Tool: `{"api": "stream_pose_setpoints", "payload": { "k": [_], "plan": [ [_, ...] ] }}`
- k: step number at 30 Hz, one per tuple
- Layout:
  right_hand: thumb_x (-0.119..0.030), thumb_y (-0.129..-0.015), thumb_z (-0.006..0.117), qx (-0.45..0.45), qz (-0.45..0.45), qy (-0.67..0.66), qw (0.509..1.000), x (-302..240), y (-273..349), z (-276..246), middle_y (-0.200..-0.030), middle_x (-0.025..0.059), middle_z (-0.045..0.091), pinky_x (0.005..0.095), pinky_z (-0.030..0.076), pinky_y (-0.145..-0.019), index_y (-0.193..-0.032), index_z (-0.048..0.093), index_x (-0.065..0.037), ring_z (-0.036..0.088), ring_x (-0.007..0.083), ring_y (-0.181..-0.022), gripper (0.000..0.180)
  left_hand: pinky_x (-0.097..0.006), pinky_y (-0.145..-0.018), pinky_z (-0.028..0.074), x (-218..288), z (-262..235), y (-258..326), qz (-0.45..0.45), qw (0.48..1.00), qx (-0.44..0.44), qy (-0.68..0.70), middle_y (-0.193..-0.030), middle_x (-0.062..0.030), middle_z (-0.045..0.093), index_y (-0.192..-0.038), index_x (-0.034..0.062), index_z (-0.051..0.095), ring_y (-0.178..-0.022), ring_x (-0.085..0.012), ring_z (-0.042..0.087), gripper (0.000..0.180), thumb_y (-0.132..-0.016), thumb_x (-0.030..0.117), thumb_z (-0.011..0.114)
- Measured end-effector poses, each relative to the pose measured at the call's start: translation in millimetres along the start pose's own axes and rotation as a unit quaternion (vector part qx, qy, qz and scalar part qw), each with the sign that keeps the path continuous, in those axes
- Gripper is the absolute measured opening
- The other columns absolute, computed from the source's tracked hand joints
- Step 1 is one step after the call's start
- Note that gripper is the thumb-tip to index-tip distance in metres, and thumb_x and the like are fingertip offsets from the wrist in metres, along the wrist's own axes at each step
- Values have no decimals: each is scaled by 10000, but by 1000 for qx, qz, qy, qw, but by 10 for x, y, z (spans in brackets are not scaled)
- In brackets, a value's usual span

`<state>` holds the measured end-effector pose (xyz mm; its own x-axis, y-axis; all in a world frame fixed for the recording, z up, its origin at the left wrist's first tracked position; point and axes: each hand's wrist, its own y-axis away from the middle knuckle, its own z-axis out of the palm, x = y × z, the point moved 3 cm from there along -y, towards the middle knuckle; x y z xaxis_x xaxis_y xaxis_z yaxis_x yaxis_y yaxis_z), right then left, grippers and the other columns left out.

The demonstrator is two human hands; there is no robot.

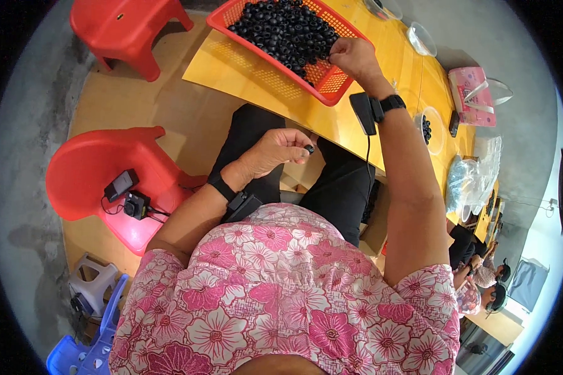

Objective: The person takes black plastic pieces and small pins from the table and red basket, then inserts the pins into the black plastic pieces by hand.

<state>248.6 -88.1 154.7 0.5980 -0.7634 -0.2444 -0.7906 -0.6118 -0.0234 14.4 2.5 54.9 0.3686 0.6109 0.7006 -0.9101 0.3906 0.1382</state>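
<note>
Left hand: the left hand (280, 149) hovers over the lap, fingers curled in, thumb and forefinger pinching one small black ring (308, 149) right at the fingertips.
Right hand: the right hand (351, 57) is up at the near corner of the red basket (329, 85), fingertips bunched together and dipped into the heap of black rings (284, 28); whether they have one pinched, I cannot tell (the knuckles hide the tips).
Rings: the heap fills most of the basket, spreading away from the right fingertips toward its far side; the single ring sits well apart from them, down in the left pinch.
Table: the basket rests on a yellow table (331, 122), its edge running between the two hands.
Wrists: a black band with a small box on each wrist, a cable hanging from the right one.
Beyond the right fingers: a clear bowl (433, 128) with a few dark rings in it, then a pink box (472, 94) farther along.
Behind the left fingers: a red stool (100, 181) carrying a small black device with wires.
</note>
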Motion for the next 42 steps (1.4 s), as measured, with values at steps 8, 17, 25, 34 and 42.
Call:
{"api": "stream_pose_setpoints", "payload": {
  "k": [8, 17, 25, 34, 42],
  "plan": [
    [24, -761, 664, 120, 46, -554, 823, -58, 1027, -166, -809, 24, 670, 220, 455, -626, -857, 685, -2, 574, 84, -674, 101, -212, -700, 494, -20, 9, 54, 2, 998, 34, -57, -866, 4, 612, -1014, 40, 610, -752, -76, 592, 169, -853, 77, 646],
    [70, -798, 643, 130, 90, -730, 664, -236, 2135, 85, -913, 80, 686, 247, 501, -713, -962, 686, 15, 604, 123, -763, 178, -245, -807, 506, 112, 275, 119, 38, 993, 18, -108, -929, 5, 612, -1043, 33, 606, -823, -88, 603, 175, -878, 88, 626],
    [45, -812, 645, 115, 74, -751, 646, -391, 2620, 100, -958, 74, 683, 248, 498, -763, -1002, 679, 4, 605, 119, -817, 197, -220, -771, 481, 121, 740, 259, 65, 976, 0, -206, -902, -1, 611, -1029, 15, 618, -816, -84, 590, 175, -873, 92, 635],
    [16, -814, 659, 102, 54, -759, 641, -480, 2874, 75, -942, 45, 668, 244, 493, -767, -1025, 665, -5, 598, 102, -812, 213, -220, -751, 480, 79, 944, 380, 70, 976, -14, -204, -870, 3, 615, -1017, 22, 625, -800, -87, 593, 194, -862, 133, 662],
    [-1, -822, 659, 103, 64, -746, 655, -571, 2877, 37, -936, 48, 668, 241, 493, -759, -1015, 665, -4, 606, 111, -823, 193, -232, -760, 486, 70, 928, 389, 83, 974, -14, -209, -868, 6, 614, -1026, 27, 624, -811, -92, 597, 218, -858, 155, 675]
  ]
}}
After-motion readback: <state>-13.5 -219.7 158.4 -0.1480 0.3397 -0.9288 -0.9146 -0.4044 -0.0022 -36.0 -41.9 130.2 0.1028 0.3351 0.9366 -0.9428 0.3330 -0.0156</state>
